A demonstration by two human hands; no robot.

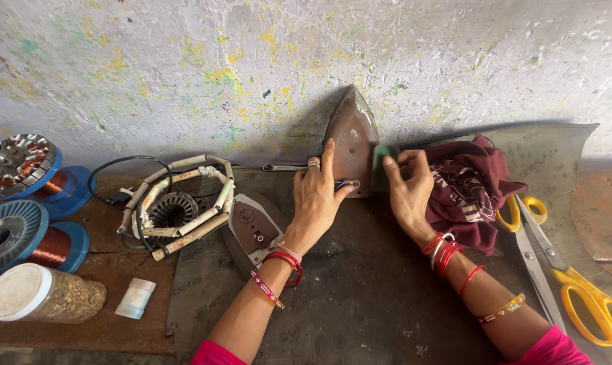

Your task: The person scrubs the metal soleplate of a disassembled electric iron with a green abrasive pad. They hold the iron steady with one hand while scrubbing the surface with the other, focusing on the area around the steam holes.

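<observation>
Centre of frame, upper half: your left hand braces the iron soleplate, which stands upright on its heel against the paint-flecked wall, point up. Fingers spread, index extended up along the plate's left edge, thumb hooked at its base; an open steadying hold, not a full grasp.

Your right hand sits just right of the plate, fingers curled and pinching a small green scrub pad pressed to the plate's right edge. Closed on the pad.

Step in hand, as judged: scrubbing or cleaning the brown, stained plate face, left hand holding, right hand working the pad. Staining covers most of the face, so the work looks early or midway.

Next move calls for: firm bracing at the base so the plate does not slip off the wall, and pad strokes carried from the right edge across the face toward the tip.

Surroundings: maroon cloth touching the right wrist, right of centre; yellow-handled scissors at lower right; iron body cover lying flat just left of your left forearm; motor stator with sleeved wires left of centre; copper wire spools at far left; lidded jar lying at lower left
</observation>
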